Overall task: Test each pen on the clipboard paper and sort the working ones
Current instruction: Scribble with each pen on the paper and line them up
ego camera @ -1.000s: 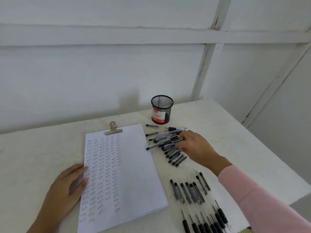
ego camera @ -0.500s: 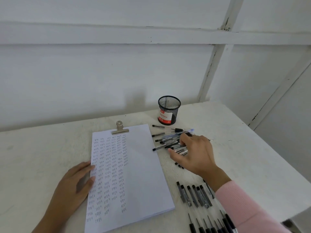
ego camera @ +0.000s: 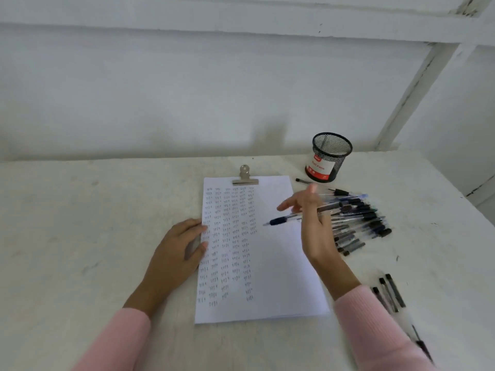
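White paper (ego camera: 270, 263) with columns of small ink marks lies under a metal clip (ego camera: 245, 176) on the table. My left hand (ego camera: 179, 253) rests flat on the paper's left edge, fingers straight. My right hand (ego camera: 312, 223) hovers over the paper's right side and holds a clear pen with a dark grip (ego camera: 284, 219), tip pointing left above the sheet. A pile of several pens (ego camera: 359, 223) lies just right of the paper. Several more pens (ego camera: 388, 293) lie in a row at the lower right, partly hidden by my right sleeve.
A black mesh pen cup (ego camera: 329, 156) with a red and white label stands at the back right. A single dark pen (ego camera: 302, 180) lies beside it. The table's right edge (ego camera: 476, 210) runs close to the pens. A white wall rises behind the table.
My right hand has lifted a pen out of the pile and carried it left over the paper. The camera has turned right and down. My left hand stays on the paper's edge.
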